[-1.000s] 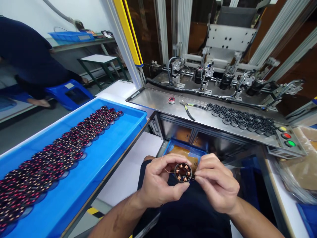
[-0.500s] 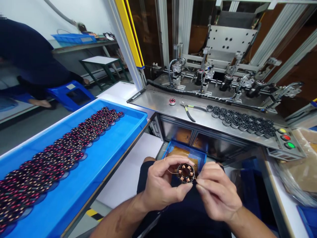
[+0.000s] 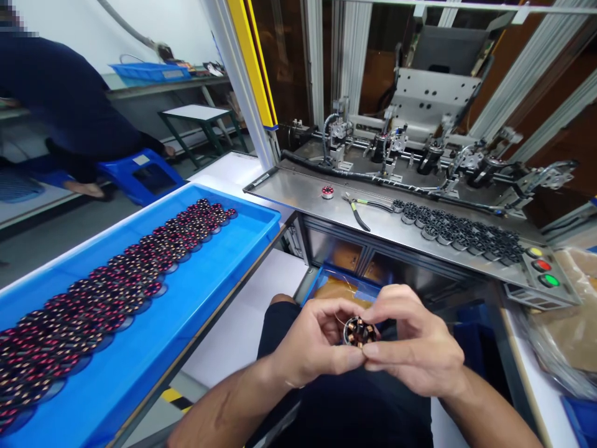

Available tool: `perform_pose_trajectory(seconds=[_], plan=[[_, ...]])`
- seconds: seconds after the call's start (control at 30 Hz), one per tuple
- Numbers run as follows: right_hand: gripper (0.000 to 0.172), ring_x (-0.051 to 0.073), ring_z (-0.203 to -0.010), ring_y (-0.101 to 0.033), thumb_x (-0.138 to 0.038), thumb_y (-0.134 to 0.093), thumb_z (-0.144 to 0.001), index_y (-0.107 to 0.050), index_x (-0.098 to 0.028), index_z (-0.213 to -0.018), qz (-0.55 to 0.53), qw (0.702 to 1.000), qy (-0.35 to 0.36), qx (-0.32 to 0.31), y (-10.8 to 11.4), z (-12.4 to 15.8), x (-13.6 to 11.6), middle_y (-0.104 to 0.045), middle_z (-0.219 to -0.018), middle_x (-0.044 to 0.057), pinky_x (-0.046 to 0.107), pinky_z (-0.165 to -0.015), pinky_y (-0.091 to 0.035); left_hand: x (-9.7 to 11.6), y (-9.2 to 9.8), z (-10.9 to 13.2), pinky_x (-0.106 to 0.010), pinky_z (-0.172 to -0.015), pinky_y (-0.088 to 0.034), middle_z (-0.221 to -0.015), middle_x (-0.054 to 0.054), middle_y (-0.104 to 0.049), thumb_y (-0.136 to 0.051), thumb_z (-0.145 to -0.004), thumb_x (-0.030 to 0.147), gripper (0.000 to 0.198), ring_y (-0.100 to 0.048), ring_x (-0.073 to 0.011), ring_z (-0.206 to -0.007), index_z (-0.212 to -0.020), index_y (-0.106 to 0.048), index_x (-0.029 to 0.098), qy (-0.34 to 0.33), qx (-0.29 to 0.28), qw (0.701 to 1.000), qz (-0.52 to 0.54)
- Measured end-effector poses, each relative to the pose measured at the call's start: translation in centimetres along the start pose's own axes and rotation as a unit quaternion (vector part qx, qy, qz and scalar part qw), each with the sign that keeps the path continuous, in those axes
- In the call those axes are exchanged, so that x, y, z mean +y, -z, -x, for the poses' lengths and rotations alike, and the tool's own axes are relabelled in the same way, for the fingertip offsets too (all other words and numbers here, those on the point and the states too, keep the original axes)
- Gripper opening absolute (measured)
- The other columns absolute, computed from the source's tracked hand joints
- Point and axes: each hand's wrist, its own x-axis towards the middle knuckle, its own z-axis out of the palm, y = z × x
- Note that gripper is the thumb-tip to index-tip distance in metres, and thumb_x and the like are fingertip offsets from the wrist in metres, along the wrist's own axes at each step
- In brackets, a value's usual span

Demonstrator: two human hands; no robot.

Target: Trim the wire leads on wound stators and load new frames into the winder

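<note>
A round motor stator (image 3: 360,333) with copper windings on its inner teeth is held above my lap, between both hands. My left hand (image 3: 314,342) is closed around its left side, thumb below and fingers above. My right hand (image 3: 415,342) is closed on its right side, thumb and fingers pressed to the rim. A thin loose copper wire (image 3: 342,321) sticks out at the stator's upper left. On the metal worktop, a red-wound stator (image 3: 328,192) lies beside green-and-black pliers (image 3: 358,211).
A blue tray (image 3: 233,249) with rows of wound stators stands on the left. Several unwound stators (image 3: 457,230) line the worktop's right, near a button box (image 3: 543,266). Behind is a winding machine (image 3: 433,93). A person (image 3: 60,93) sits far left by a blue stool (image 3: 140,177).
My right hand has moved from pinching a wire at the stator's right side onto the stator itself. The stator has shifted slightly right and tilted.
</note>
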Motion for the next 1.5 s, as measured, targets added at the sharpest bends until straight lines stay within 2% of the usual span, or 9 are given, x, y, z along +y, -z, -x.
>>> perform_pose_trajectory(seconds=[0.23,0.37,0.53,0.63,0.77,1.0,1.3,1.4,1.5], plan=[[0.033,0.018,-0.081,-0.061,-0.011,-0.070,-0.078,-0.070,-0.030,-0.106,0.265,0.960,0.030,0.089,-0.7,2.2,-1.7,-0.071,-0.083,0.003,0.036,-0.070,-0.059,-0.3,-0.8,-0.2,-0.024,-0.074,-0.060,-0.097,-0.009,-0.076,-0.087,-0.064,0.020,0.040,-0.072,-0.0180,-0.084,-0.102,-0.075,0.020,-0.132,0.048,0.989,-0.041],[0.037,0.017,-0.080,-0.063,-0.005,-0.064,-0.079,-0.066,-0.021,-0.113,0.233,0.959,0.001,0.161,-2.4,2.0,-2.1,-0.067,-0.083,0.005,0.035,-0.068,-0.060,-0.7,-0.9,0.0,-0.025,-0.081,-0.060,-0.105,-0.007,-0.074,-0.085,-0.064,0.007,0.053,-0.070,-0.0189,-0.096,-0.111,-0.071,0.025,-0.265,0.082,0.947,-0.160],[0.025,0.014,-0.075,-0.063,-0.002,-0.056,-0.082,-0.064,-0.018,-0.100,0.119,0.959,-0.113,0.230,-4.8,1.8,-2.7,-0.062,-0.081,0.004,0.030,-0.064,-0.056,-1.3,-1.0,0.3,-0.026,-0.079,-0.061,-0.110,-0.007,-0.071,-0.082,-0.067,0.005,0.055,-0.069,-0.0195,-0.101,-0.115,-0.067,0.026,-0.316,0.101,0.919,-0.212],[0.019,0.013,-0.072,-0.061,-0.004,-0.054,-0.084,-0.062,-0.020,-0.092,0.059,0.945,-0.183,0.264,-5.6,1.8,-2.8,-0.060,-0.077,0.002,0.029,-0.062,-0.054,-1.7,-1.3,0.5,-0.026,-0.081,-0.061,-0.114,-0.006,-0.069,-0.081,-0.069,0.005,0.051,-0.069,-0.0182,-0.100,-0.113,-0.067,0.028,-0.308,0.115,0.927,-0.182],[0.017,0.013,-0.072,-0.060,-0.006,-0.053,-0.084,-0.061,-0.019,-0.092,0.063,0.954,-0.153,0.249,-5.3,1.8,-2.1,-0.060,-0.077,0.003,0.027,-0.062,-0.053,-1.6,-0.7,0.7,-0.028,-0.087,-0.058,-0.126,-0.010,-0.063,-0.089,-0.063,0.025,0.066,-0.067,-0.0217,-0.107,-0.122,-0.059,0.028,-0.216,0.089,0.964,-0.125],[0.019,0.013,-0.072,-0.061,-0.004,-0.056,-0.083,-0.060,-0.018,-0.094,0.095,0.970,-0.118,0.188,-3.6,1.8,-0.9,-0.062,-0.079,0.004,0.026,-0.061,-0.055,-0.7,1.7,0.5,-0.021,-0.070,-0.053,-0.092,-0.004,-0.065,-0.071,-0.085,0.039,0.042,-0.064,-0.0120,-0.076,-0.121,-0.056,0.024,-0.038,-0.065,0.994,-0.080],[0.017,0.010,-0.069,-0.060,-0.002,-0.058,-0.082,-0.061,-0.017,-0.090,0.171,0.968,-0.111,0.149,-2.5,1.0,-1.5,-0.062,-0.075,0.003,0.022,-0.061,-0.053,-0.8,1.3,0.3,-0.024,-0.067,-0.056,-0.104,-0.006,-0.064,-0.062,-0.092,0.034,0.032,-0.070,-0.0161,-0.081,-0.122,-0.060,0.026,-0.085,-0.088,0.992,0.023],[0.016,0.009,-0.068,-0.058,-0.001,-0.058,-0.083,-0.060,-0.017,-0.085,0.143,0.965,-0.155,0.159,-2.5,0.8,-1.5,-0.060,-0.073,0.001,0.022,-0.061,-0.050,-0.4,1.5,0.3,-0.029,-0.084,-0.057,-0.125,-0.007,-0.057,-0.066,-0.090,0.030,0.019,-0.067,-0.0187,-0.101,-0.107,-0.068,0.024,-0.116,-0.068,0.991,0.015],[0.016,0.010,-0.067,-0.057,-0.001,-0.056,-0.084,-0.059,-0.017,-0.083,0.109,0.968,-0.165,0.156,-2.4,0.6,-1.5,-0.059,-0.071,0.001,0.024,-0.060,-0.049,-0.4,1.5,0.3,-0.035,-0.104,-0.048,-0.119,-0.005,-0.063,-0.073,-0.084,0.024,0.011,-0.058,-0.0226,-0.122,-0.093,-0.069,0.022,-0.161,-0.061,0.985,0.026]])
